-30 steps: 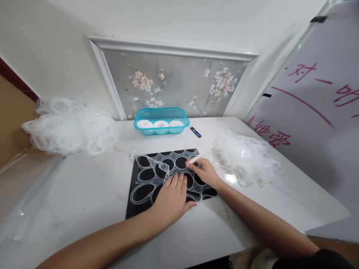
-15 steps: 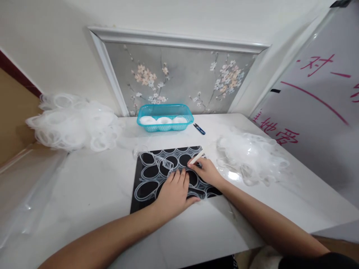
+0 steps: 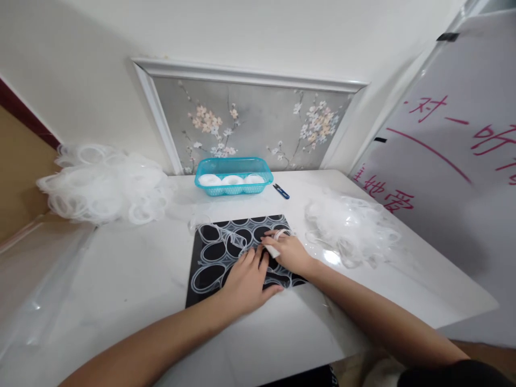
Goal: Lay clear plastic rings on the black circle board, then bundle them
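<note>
A black mat (image 3: 201,290) lies on the white table (image 3: 133,279), covered by a clear plastic sheet with oval cut-outs (image 3: 220,247). My left hand (image 3: 245,282) rests flat on the sheet, fingers stretched out and pressing it down. My right hand (image 3: 288,252) is closed round a thin white stick-like tool (image 3: 273,250), whose tip points left at the sheet just by my left fingertips. Part of the sheet is lifted and curled near the mat's middle.
A teal basket (image 3: 234,181) with three white rolls stands at the back by a flowered panel. Small blue snips (image 3: 281,190) lie beside it. Heaps of clear plastic rings lie at the left (image 3: 100,185) and right (image 3: 350,228). A whiteboard (image 3: 443,161) with red writing leans at right.
My right hand has turned the white tool from pointing up and right to pointing left, low over the sheet, and moved closer to my left fingertips. The left hand stays put.
</note>
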`<state>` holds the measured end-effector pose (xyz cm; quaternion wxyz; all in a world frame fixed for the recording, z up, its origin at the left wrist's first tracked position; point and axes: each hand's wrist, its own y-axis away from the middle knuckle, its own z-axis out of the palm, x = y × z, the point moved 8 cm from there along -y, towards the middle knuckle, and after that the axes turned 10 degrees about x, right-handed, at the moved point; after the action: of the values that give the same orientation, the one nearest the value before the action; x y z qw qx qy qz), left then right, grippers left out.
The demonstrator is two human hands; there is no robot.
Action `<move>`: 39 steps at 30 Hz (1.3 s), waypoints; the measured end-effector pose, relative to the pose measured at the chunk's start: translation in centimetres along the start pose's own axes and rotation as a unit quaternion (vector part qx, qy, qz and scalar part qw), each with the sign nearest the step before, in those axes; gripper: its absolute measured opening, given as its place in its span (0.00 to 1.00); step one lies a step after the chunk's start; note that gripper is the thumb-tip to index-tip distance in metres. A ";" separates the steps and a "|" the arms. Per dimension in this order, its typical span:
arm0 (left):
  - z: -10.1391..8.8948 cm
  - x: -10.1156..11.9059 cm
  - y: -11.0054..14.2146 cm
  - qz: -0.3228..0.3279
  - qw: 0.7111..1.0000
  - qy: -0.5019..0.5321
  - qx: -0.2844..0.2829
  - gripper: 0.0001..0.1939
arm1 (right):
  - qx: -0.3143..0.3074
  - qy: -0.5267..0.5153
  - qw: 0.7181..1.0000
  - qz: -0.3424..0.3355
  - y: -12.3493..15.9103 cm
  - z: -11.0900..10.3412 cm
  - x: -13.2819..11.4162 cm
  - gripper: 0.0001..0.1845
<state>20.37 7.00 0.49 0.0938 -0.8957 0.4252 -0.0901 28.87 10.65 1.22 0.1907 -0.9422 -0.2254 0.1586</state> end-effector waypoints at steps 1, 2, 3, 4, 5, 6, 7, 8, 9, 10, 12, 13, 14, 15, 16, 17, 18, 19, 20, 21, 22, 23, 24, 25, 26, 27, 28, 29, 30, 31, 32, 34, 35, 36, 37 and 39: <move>-0.1 -0.1 0.0 -0.003 1.000 0.007 0.000 0.44 | -0.011 0.031 0.999 -0.016 -0.7 -0.3 0.3 0.14; -0.2 -0.2 0.0 -0.006 1.000 0.014 0.000 0.43 | -0.002 0.059 0.998 -0.005 -1.6 -1.1 1.2 0.15; -0.3 -0.3 0.0 -0.007 1.000 0.021 -0.002 0.42 | 0.030 0.083 0.996 0.029 -2.6 -2.5 2.5 0.14; -0.4 -0.4 0.1 -0.007 1.000 0.027 -0.003 0.42 | 0.087 0.104 0.987 0.084 -3.4 -4.4 4.2 0.15; -0.5 -0.5 0.1 -0.006 0.999 0.033 -0.005 0.41 | 0.159 0.116 0.969 0.146 -3.7 -6.6 5.9 0.15; -0.6 -0.5 0.0 -0.004 0.999 0.039 -0.007 0.41 | 0.231 0.117 0.947 0.190 -3.4 -8.6 7.2 0.15; -0.7 -0.6 -0.1 -0.003 0.999 0.044 -0.008 0.41 | 0.281 0.109 0.929 0.214 -2.8 -9.8 8.0 0.15; -0.8 -0.6 -0.2 -0.003 0.999 0.046 -0.006 0.41 | 0.297 0.092 0.924 0.221 -2.1 -10.3 8.5 0.15; -0.9 -0.6 -0.5 -0.001 0.999 0.046 0.001 0.41 | 0.289 0.069 0.929 0.220 -1.3 -10.0 8.6 0.15; -1.1 -0.5 -0.8 0.001 0.999 0.043 0.011 0.41 | 0.258 0.041 0.941 0.217 -0.4 -9.1 8.6 0.14; -1.2 -0.2 -1.4 0.014 0.999 0.035 0.039 0.42 | 0.176 -0.033 0.961 0.210 1.4 -6.4 8.0 0.13; -1.2 0.1 -1.8 0.028 0.998 0.033 0.050 0.43 | 0.148 -0.075 0.964 0.208 2.3 -5.2 7.5 0.12; -1.0 0.4 -2.1 0.046 0.997 0.034 0.054 0.43 | 0.134 -0.117 0.962 0.207 2.8 -4.3 7.2 0.12; -0.6 0.6 -2.3 0.062 0.996 0.038 0.053 0.44 | 0.132 -0.157 0.957 0.207 3.2 -3.7 6.9 0.12; -0.2 0.8 -2.5 0.073 0.995 0.043 0.045 0.44 | 0.138 -0.193 0.949 0.207 3.2 -3.3 6.7 0.12; 0.2 0.8 -2.7 0.078 0.995 0.049 0.034 0.44 | 0.148 -0.222 0.941 0.208 3.1 -3.2 6.7 0.12; 0.6 0.7 -2.8 0.077 0.995 0.054 0.023 0.44 | 0.155 -0.244 0.934 0.209 2.8 -3.1 6.7 0.12; 0.9 0.6 -2.8 0.071 0.996 0.057 0.015 0.45 | 0.160 -0.260 0.929 0.209 2.5 -3.0 6.8 0.12; 1.1 0.4 -2.8 0.064 0.996 0.059 0.009 0.45 | 0.160 -0.269 0.927 0.206 2.2 -2.9 6.9 0.11; 1.2 0.3 -2.8 0.059 0.996 0.061 0.006 0.46 | 0.157 -0.272 0.927 0.203 1.9 -2.7 6.9 0.11; 1.2 0.3 -2.8 0.057 0.996 0.062 0.004 0.46 | 0.151 -0.271 0.929 0.201 1.8 -2.5 7.0 0.10; 1.2 0.3 -2.8 0.056 0.996 0.064 0.003 0.46 | 0.145 -0.265 0.932 0.199 1.7 -2.2 7.0 0.09; 1.2 0.3 -2.8 0.056 0.996 0.065 0.002 0.46 | 0.140 -0.258 0.935 0.198 1.8 -1.9 7.0 0.09; 1.2 0.3 -2.8 0.055 0.996 0.067 0.000 0.46 | 0.135 -0.251 0.938 0.198 1.9 -1.7 7.0 0.09; 1.2 0.4 -2.8 0.055 0.996 0.067 -0.001 0.46 | 0.132 -0.243 0.940 0.199 2.0 -1.6 7.0 0.08; 1.2 0.4 -2.8 0.054 0.996 0.066 -0.001 0.47 | 0.130 -0.235 0.942 0.201 2.1 -1.5 7.0 0.08; 1.2 0.4 -2.8 0.054 0.996 0.066 -0.001 0.47 | 0.127 -0.227 0.944 0.204 2.2 -1.4 6.9 0.08; 1.2 0.4 -2.9 0.053 0.996 0.065 -0.001 0.47 | 0.124 -0.219 0.946 0.206 2.2 -1.4 6.9 0.08; 1.3 0.4 -2.9 0.052 0.997 0.064 -0.001 0.47 | 0.120 -0.212 0.947 0.208 2.2 -1.4 6.9 0.08; 1.3 0.4 -2.9 0.051 0.997 0.063 -0.002 0.47 | 0.116 -0.206 0.949 0.210 2.2 -1.4 6.9 0.08; 1.3 0.4 -2.8 0.050 0.997 0.063 -0.002 0.46 | 0.114 -0.201 0.950 0.212 2.1 -1.4 6.9 0.08; 1.4 0.3 -2.8 0.049 0.997 0.063 -0.004 0.46 | 0.114 -0.196 0.951 0.211 2.0 -1.4 7.0 0.08; 1.4 0.3 -2.7 0.049 0.997 0.064 -0.006 0.46 | 0.115 -0.193 0.952 0.208 2.0 -1.5 7.0 0.08; 1.4 0.3 -2.7 0.048 0.997 0.065 -0.008 0.46 | 0.116 -0.189 0.953 0.206 2.0 -1.6 6.9 0.08; 1.4 0.3 -2.7 0.047 0.997 0.067 -0.009 0.45 | 0.116 -0.181 0.955 0.203 2.0 -1.7 6.8 0.08; 1.3 0.4 -2.8 0.048 0.996 0.072 -0.011 0.45 | 0.106 -0.149 0.964 0.192 2.1 -1.8 6.2 0.09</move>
<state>22.99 8.52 -0.04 0.0574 -0.8666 0.4740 -0.1452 35.64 11.39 0.56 0.2201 -0.9079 -0.0477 0.3536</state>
